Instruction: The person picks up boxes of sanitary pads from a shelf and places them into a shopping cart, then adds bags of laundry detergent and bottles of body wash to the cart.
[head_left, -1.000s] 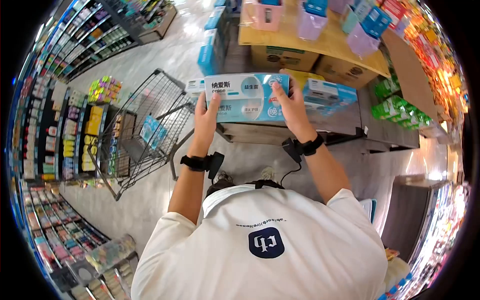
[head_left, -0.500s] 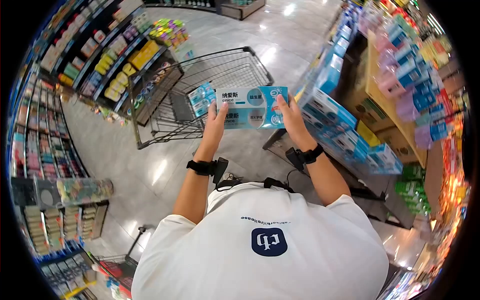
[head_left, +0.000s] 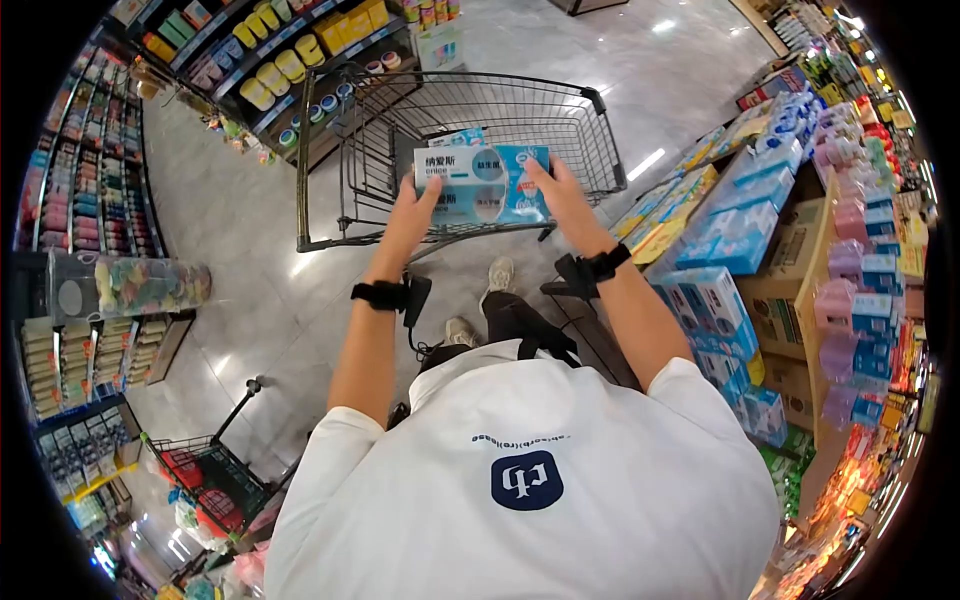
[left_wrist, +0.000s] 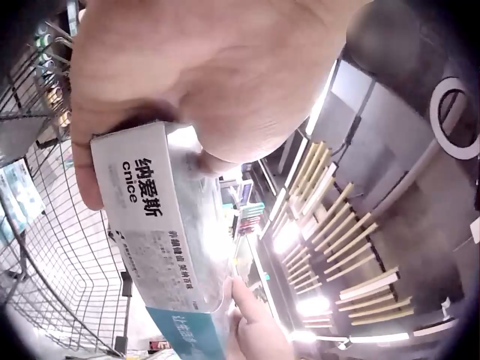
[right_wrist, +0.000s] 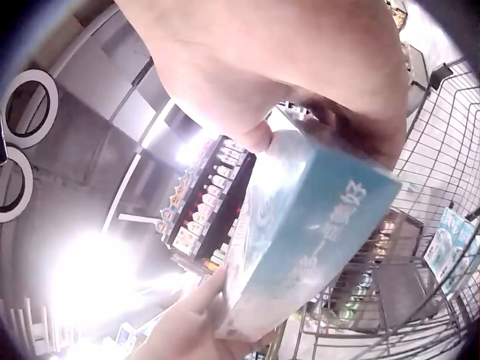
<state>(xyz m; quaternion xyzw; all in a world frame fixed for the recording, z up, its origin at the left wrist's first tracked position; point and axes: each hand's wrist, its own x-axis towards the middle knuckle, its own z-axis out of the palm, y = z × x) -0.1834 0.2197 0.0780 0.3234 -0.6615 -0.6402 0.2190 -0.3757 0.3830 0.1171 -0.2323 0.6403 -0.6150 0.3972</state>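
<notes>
Both hands hold a blue-and-white box (head_left: 482, 186) level in front of the body, over the near side of a wire shopping cart (head_left: 520, 110). The left hand (head_left: 408, 212) grips its left end, thumb on the printed top face; in the left wrist view this hand (left_wrist: 202, 82) covers one end of the box (left_wrist: 150, 217). On the right end, the right hand (head_left: 568, 205) has its thumb on top; the right wrist view shows that hand (right_wrist: 300, 75) round the blue end of the box (right_wrist: 315, 232). Another blue-and-white pack (head_left: 462, 137) lies inside the cart.
Stacked blue boxes (head_left: 715, 310) and a wooden display shelf (head_left: 822, 300) stand to the right. Shelves of goods (head_left: 95, 160) line the left. A second cart (head_left: 215, 480) with red items is at the lower left. Grey tiled floor (head_left: 250, 330) runs between.
The person has turned left, away from the display, which has shifted right in view. The cart now lies beneath and beyond the held box. Both hands keep their grip.
</notes>
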